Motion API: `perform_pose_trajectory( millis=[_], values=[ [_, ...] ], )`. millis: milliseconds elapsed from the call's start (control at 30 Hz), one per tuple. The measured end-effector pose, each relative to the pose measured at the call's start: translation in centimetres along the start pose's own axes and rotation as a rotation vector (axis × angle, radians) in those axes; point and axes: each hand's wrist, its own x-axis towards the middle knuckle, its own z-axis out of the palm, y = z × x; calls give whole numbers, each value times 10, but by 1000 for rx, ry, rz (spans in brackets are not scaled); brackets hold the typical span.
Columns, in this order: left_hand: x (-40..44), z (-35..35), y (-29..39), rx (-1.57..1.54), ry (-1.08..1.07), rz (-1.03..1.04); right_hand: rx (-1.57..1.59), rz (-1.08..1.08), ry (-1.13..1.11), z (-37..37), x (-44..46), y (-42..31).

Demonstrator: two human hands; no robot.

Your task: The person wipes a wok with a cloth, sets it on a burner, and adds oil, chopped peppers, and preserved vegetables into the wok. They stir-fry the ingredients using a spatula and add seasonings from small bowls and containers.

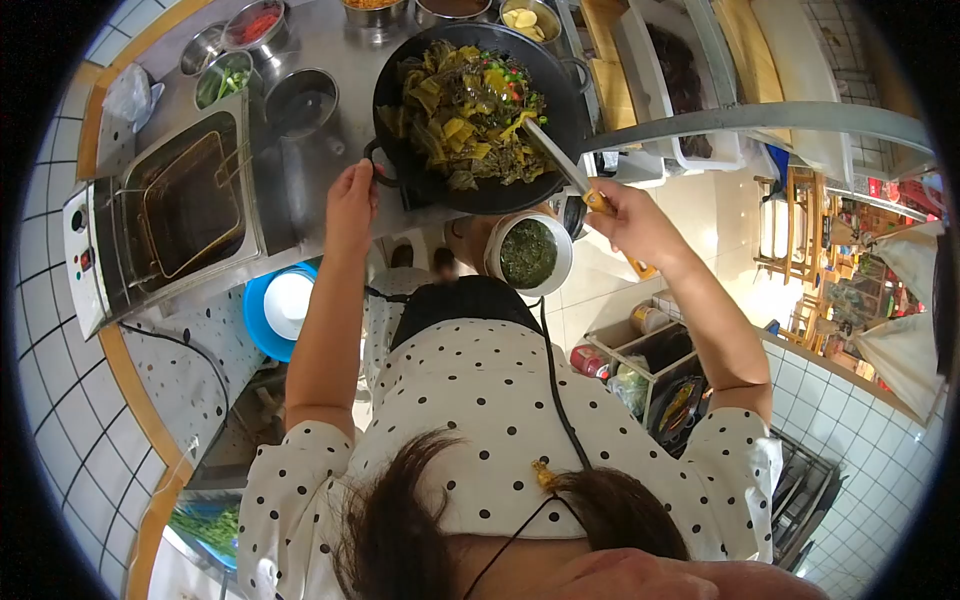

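Note:
A large black wok [395,75] holds dark green leafy vegetables [450,125] with bits of red and green pepper at the right. On the wok's left side, my left hand [352,200] has its fingers closed round the loop handle. My right hand [630,222] grips the wooden handle of a metal spatula [560,158]; the spatula's tip reaches into the vegetables. Below the wok, close to my waist, a white bucket [566,262] contains a dark green chopped mass [528,253].
Left of the wok are a deep fryer [190,205] with a basket, an empty-looking metal bowl [302,103] and bowls of green [228,82] and red pieces [256,26]. A curved metal bar [760,116] and shelves stand at the right. A blue basin [262,318] is below.

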Motion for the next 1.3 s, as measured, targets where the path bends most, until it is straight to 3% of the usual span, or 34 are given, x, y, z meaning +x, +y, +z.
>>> perform_pose_trajectory(
  millis=[133, 267, 367, 500, 633, 767, 900, 967, 1100, 1167, 1300],
  values=[
    [1, 1, -4, 27, 43, 68, -507, -149, 74, -21, -20, -37],
    [8, -1, -11, -5, 40, 94, -994, -148, 36, -40, -23, -61],
    [7, 0, -10, -27, 44, 102, -1223, -194, 54, -55, -17, -86],
    [7, -3, -13, -26, 58, 122, -1268, -226, 90, -76, -5, -97],
    [7, -6, -17, -56, 49, 132, -1207, -134, 27, -99, 19, -81],
    [7, -5, -21, 141, 115, 257, -743, 326, -200, -109, 19, -95],
    [3, -3, -13, 295, 125, 303, -167, 399, -370, -120, 22, -23],
    [-1, -2, -2, 361, 110, 314, 121, 376, -433, -107, 27, 10],
    [4, -5, 2, 453, 84, 303, 497, 411, -89, -21, 46, 57],
    [4, -7, 1, 483, 78, 289, 566, 229, -326, 2, 68, 69],
    [1, -3, 10, 524, 84, 302, 505, 166, -202, 4, 53, 61]
  ],
)
